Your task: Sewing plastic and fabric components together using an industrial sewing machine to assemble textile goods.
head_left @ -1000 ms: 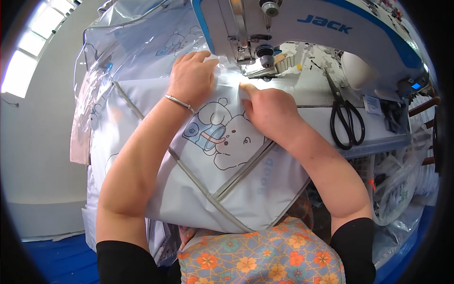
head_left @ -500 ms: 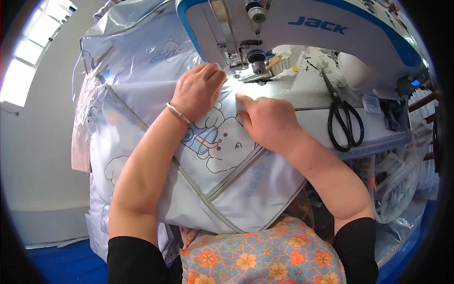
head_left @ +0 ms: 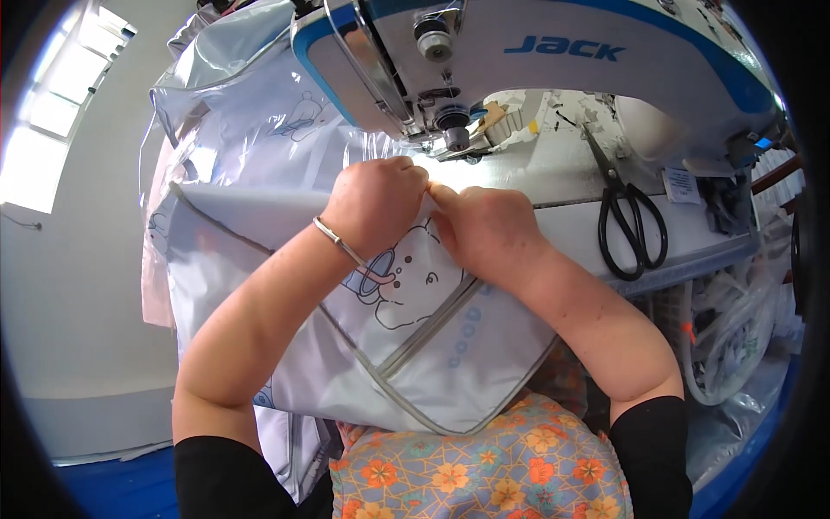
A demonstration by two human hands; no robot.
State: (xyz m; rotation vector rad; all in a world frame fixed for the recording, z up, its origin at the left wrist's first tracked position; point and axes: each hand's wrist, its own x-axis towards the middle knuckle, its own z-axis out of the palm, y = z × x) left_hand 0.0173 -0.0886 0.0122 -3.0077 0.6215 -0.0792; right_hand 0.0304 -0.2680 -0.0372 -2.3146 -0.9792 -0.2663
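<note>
A white fabric piece (head_left: pixel 346 372) with grey piped edges and printed cartoon animals drapes over the table edge and my lap. My left hand (head_left: pixel 378 203), a bangle at its wrist, is closed on the fabric's upper edge. Against it, the fingertips of my right hand (head_left: pixel 488 227) pinch the same edge; exactly what lies between the fingers is hidden. Both hands are just in front of the needle area of a white and blue sewing machine (head_left: pixel 553 65), whose lamp lights the spot brightly. Clear plastic-covered printed material (head_left: pixel 251 130) lies beyond my left hand.
Black-handled scissors (head_left: pixel 629 216) lie on the table right of my right hand. Thread scraps (head_left: pixel 562 130) litter the machine bed. Plastic bags (head_left: pixel 726 329) hang below the table's right edge. A white wall (head_left: pixel 95 285) with a window stands at left.
My left hand has come down and toward the right, away from the needle area, to meet my right hand. The fabric's upper edge has shifted slightly toward me.
</note>
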